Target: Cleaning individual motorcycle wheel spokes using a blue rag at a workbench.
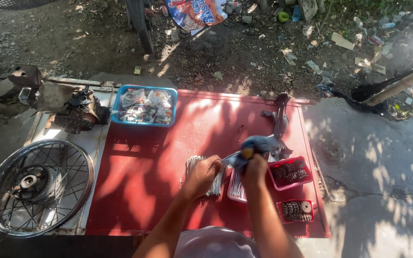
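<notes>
A thin metal spoke (225, 157) is held over the red table (144, 191), close to the front edge. The left hand (204, 174) is closed around one end of it, just above a pile of spokes (206, 179) lying flat on the table. The right hand (254, 165) is closed around a blue rag (256, 145), and the rag is wrapped round the other part of the spoke.

The spoke is judged to be light, hard and stiff, but so thin that it can be bent if it is pushed sideways. Its smooth metal is likely slippery, more so if it is oily. It is best held near one end with the fingers pinched tight, while the rag is gripped round the middle.

More spokes are kept in a white tray (237, 191) under the right hand. Small dark parts are kept in two red trays (290, 172) beside it. A blue basket (144, 106) and a wheel (37, 186) are well apart, to the left.
</notes>
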